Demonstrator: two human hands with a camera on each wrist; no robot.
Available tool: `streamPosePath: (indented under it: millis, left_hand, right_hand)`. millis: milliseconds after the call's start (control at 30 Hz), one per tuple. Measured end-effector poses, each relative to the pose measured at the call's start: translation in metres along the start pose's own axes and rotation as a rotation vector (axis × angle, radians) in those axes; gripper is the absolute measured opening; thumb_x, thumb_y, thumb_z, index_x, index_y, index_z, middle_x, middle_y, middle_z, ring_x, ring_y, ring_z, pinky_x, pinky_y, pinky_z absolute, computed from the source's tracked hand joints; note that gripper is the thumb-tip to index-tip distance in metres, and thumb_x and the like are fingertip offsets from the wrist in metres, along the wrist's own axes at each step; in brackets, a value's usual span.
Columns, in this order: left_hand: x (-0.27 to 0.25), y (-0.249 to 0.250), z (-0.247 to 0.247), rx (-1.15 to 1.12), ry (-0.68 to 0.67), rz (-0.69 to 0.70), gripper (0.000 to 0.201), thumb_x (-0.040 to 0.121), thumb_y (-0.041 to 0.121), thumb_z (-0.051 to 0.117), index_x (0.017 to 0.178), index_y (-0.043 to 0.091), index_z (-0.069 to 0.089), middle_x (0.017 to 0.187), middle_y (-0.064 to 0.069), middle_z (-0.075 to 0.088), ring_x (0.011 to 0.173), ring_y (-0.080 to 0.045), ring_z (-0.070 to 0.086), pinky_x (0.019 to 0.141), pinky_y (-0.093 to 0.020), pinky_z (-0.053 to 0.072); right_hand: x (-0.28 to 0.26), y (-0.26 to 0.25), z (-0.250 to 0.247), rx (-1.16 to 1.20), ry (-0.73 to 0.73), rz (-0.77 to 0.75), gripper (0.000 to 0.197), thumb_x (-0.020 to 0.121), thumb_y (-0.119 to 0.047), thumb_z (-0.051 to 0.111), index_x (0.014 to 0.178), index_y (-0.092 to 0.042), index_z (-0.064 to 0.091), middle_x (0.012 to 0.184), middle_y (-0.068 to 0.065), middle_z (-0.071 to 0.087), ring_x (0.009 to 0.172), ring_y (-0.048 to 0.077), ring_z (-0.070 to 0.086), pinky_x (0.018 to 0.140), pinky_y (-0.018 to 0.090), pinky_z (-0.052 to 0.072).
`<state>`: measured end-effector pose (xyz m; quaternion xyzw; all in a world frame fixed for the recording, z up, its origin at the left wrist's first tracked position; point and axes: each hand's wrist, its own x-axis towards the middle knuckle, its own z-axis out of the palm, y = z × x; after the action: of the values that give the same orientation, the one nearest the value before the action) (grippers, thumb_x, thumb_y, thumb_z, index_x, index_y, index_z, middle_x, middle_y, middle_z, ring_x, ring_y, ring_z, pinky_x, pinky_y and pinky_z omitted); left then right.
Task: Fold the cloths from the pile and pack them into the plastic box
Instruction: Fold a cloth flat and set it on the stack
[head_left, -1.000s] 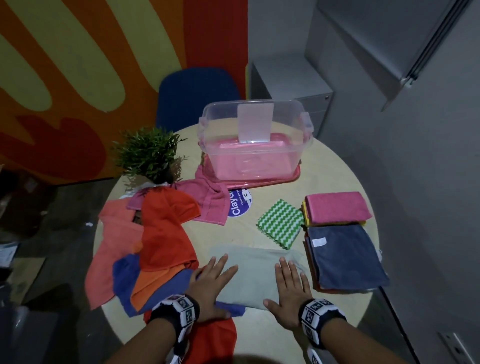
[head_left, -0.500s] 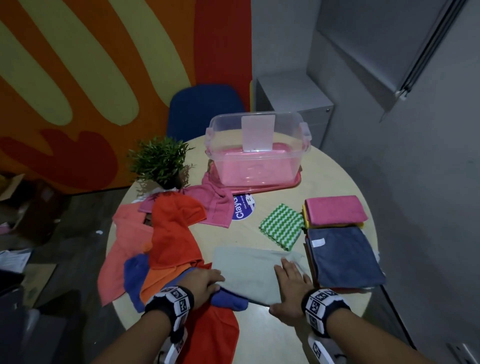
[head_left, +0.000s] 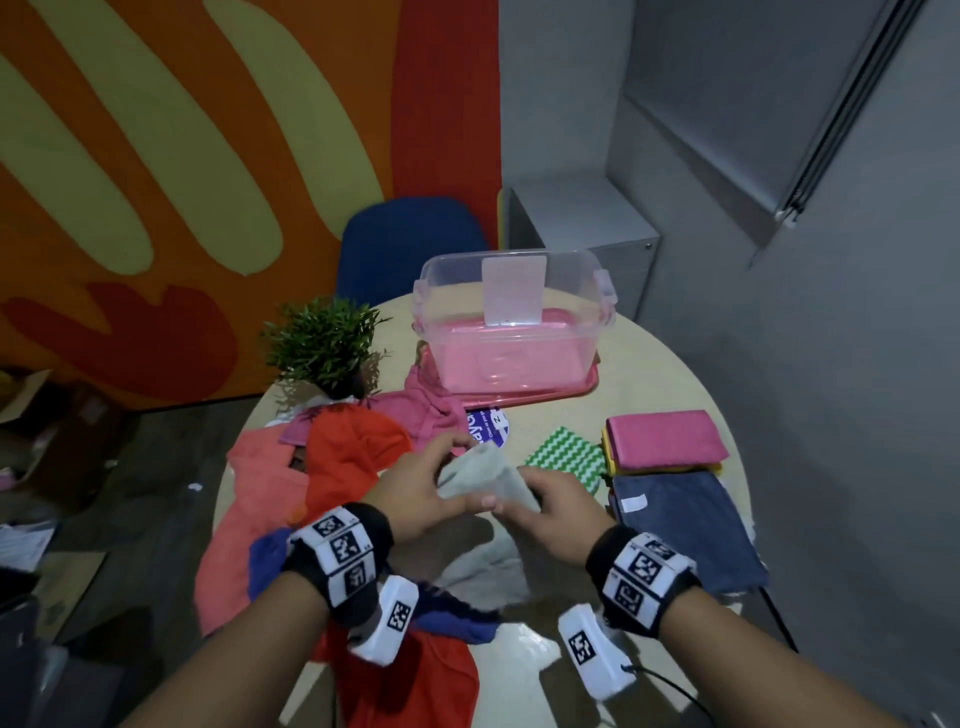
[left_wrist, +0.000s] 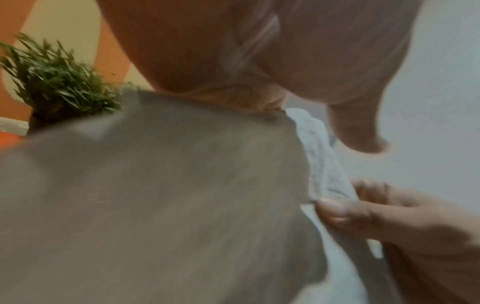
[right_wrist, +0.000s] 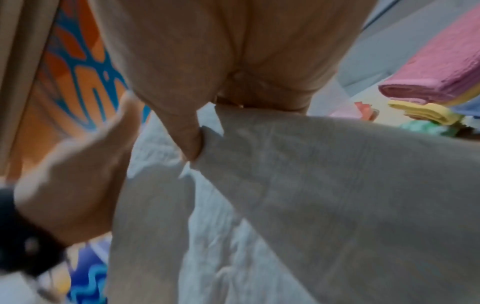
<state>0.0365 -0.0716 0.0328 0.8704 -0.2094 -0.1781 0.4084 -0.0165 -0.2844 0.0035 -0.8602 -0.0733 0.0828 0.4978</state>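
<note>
Both hands hold a pale grey cloth (head_left: 483, 475) (left_wrist: 182, 195) (right_wrist: 324, 185) lifted off the round table (head_left: 670, 379). My left hand (head_left: 415, 491) grips its upper left part; my right hand (head_left: 550, 501) pinches it between thumb and fingers (right_wrist: 192, 142), close beside the left. The rest of the cloth hangs down toward the table's near edge. The pile of unfolded cloths (head_left: 322, 478), orange, salmon, blue and pink, lies at the left. The clear plastic box (head_left: 514, 322) stands at the far side on its pink lid.
Folded cloths sit at the right: a pink one (head_left: 662, 439) on a yellow one, a dark blue one (head_left: 680, 525), and a green-and-white zigzag one (head_left: 569, 460). A small potted plant (head_left: 324, 345) stands left of the box. A blue chair (head_left: 410, 244) is behind the table.
The grey cloth lay flat under both palms; now both hands have gathered it and lifted it up above the table, close together.
</note>
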Motion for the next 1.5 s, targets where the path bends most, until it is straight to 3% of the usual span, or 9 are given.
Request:
streamPosePath:
  millis: [100,300,533,633,733,900,1000,1167,1500]
  left_hand:
    - [0.0,-0.007,-0.02,-0.216,-0.086,-0.057,0.06,0.07,0.03,0.089,0.123,0.027,0.06,0.111,0.009,0.072,0.101,-0.006,0.068,0.085,-0.024,0.052]
    - [-0.004,-0.014,-0.005,-0.389,0.015,-0.041,0.033,0.076,-0.006,0.077,0.088,0.025,0.077,0.09,0.002,0.076,0.084,-0.008,0.068,0.074,-0.02,0.051]
    - [-0.025,-0.015,0.02,-0.601,-0.003,-0.074,0.028,0.089,-0.003,0.065,0.116,0.003,0.065,0.098,-0.001,0.075,0.085,-0.01,0.068,0.071,-0.019,0.051]
    - [-0.026,-0.024,0.034,-0.665,0.011,-0.109,0.036,0.085,0.009,0.069,0.12,0.002,0.063,0.112,-0.014,0.072,0.098,-0.026,0.069,0.085,-0.035,0.055]
    - [-0.016,-0.04,0.053,-0.562,0.082,-0.166,0.032,0.08,0.019,0.069,0.109,0.007,0.067,0.096,-0.003,0.076,0.083,-0.014,0.069,0.076,-0.032,0.054]
    - [-0.002,-0.071,0.088,-0.392,0.045,-0.28,0.014,0.066,0.031,0.066,0.078,0.025,0.063,0.065,0.001,0.065,0.062,-0.02,0.057,0.061,-0.036,0.046]
    - [-0.006,-0.071,0.096,-0.355,0.028,-0.295,0.023,0.06,0.018,0.063,0.08,0.028,0.068,0.075,0.002,0.07,0.07,-0.021,0.063,0.064,-0.039,0.052]
    - [-0.046,-0.079,0.111,-0.137,-0.021,-0.187,0.056,0.061,-0.023,0.05,0.072,0.029,0.069,0.097,-0.003,0.052,0.087,-0.018,0.055,0.073,-0.016,0.044]
    - [-0.091,-0.108,0.141,0.054,-0.277,-0.181,0.037,0.067,-0.009,0.047,0.076,0.019,0.069,0.093,0.01,0.051,0.085,0.005,0.054,0.083,-0.019,0.047]
  right_hand:
    - [0.003,-0.011,-0.026,0.196,0.016,0.03,0.007,0.092,-0.025,0.069,0.099,-0.026,0.07,0.095,-0.008,0.075,0.089,0.006,0.07,0.077,0.024,0.055]
    - [-0.003,0.004,-0.045,0.288,0.009,0.124,0.02,0.094,-0.016,0.065,0.114,-0.018,0.067,0.107,0.0,0.075,0.101,0.016,0.07,0.086,0.033,0.056]
    - [-0.036,0.016,-0.037,0.449,-0.115,0.234,0.029,0.096,-0.009,0.061,0.125,-0.014,0.06,0.111,0.004,0.074,0.09,0.013,0.072,0.061,0.018,0.053]
    - [-0.04,0.033,-0.026,0.59,-0.116,0.252,0.036,0.095,-0.009,0.063,0.13,-0.011,0.055,0.119,0.008,0.071,0.104,0.021,0.07,0.081,0.033,0.058]
    - [-0.035,0.061,-0.013,0.514,-0.04,0.319,0.034,0.094,-0.014,0.064,0.128,-0.017,0.057,0.119,0.002,0.072,0.111,0.019,0.068,0.097,0.045,0.053]
    - [-0.033,0.094,0.001,0.188,0.106,0.394,0.017,0.089,-0.008,0.062,0.102,-0.019,0.066,0.099,-0.003,0.074,0.093,0.019,0.069,0.086,0.045,0.057]
    - [-0.045,0.1,0.002,0.119,0.123,0.378,0.019,0.087,0.0,0.062,0.085,-0.019,0.063,0.084,-0.003,0.072,0.078,0.014,0.067,0.074,0.035,0.056]
    - [-0.077,0.108,0.007,-0.116,0.0,0.188,0.037,0.073,0.002,0.052,0.073,-0.033,0.061,0.088,-0.007,0.059,0.081,0.008,0.059,0.076,0.025,0.049]
    - [-0.115,0.134,0.038,-0.345,-0.429,0.169,0.023,0.076,-0.014,0.055,0.089,-0.031,0.064,0.113,-0.018,0.036,0.101,0.005,0.051,0.095,0.017,0.044]
